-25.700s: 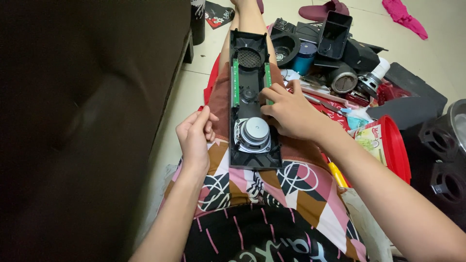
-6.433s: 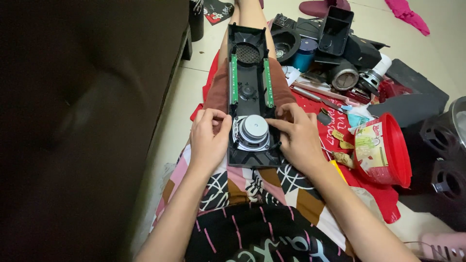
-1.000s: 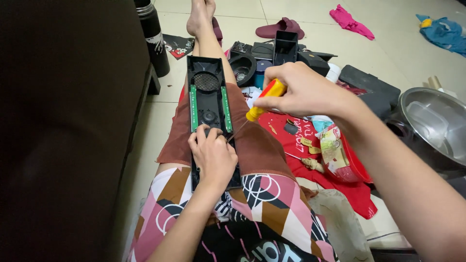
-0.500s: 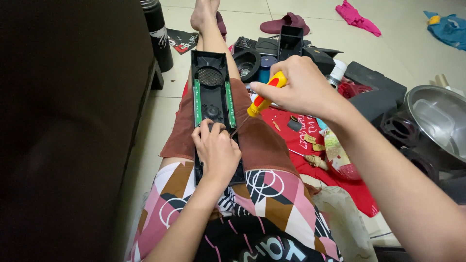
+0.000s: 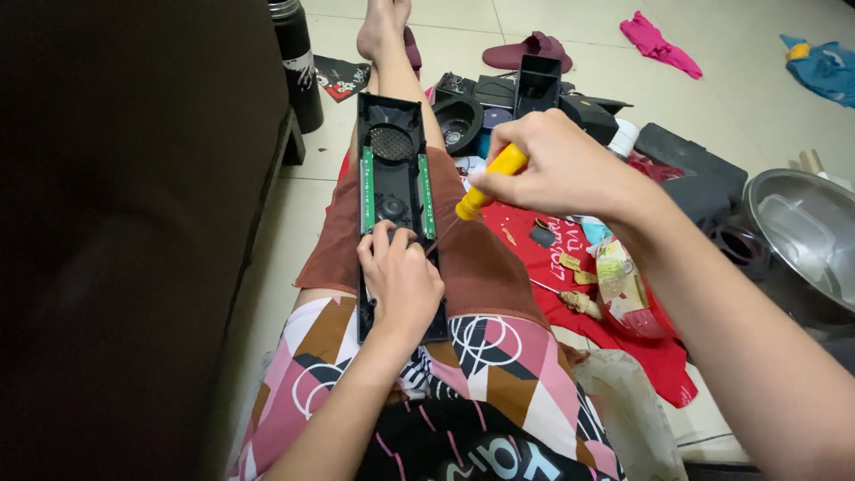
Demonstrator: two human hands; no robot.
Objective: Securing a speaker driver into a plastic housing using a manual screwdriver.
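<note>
1. Nearest the camera is the person's lap, clothed in a patterned pink, brown and black garment (image 5: 481, 374), with a brown cloth (image 5: 472, 258) over the outstretched leg. A dark sofa side (image 5: 125, 240) fills the left of the view.
2. The left hand (image 5: 403, 281) lies palm down on the near end of the long black speaker housing (image 5: 392, 191), fingers curled over it.
3. The housing rests along the leg, its long axis running away from the person toward the foot (image 5: 383, 27). Its open side faces up, with green circuit strips (image 5: 366, 191) down both edges.
4. The right hand (image 5: 557, 169) is closed around a yellow-handled screwdriver (image 5: 485, 183), whose shaft slants down toward the housing's right edge by the left fingers.
5. Right of the leg, a red mat (image 5: 641, 347) on the pale tiled floor (image 5: 712, 98) holds small parts.
6. Farther off: black casings (image 5: 534, 89), a steel bowl (image 5: 802, 232), a dark bottle (image 5: 298, 62).
</note>
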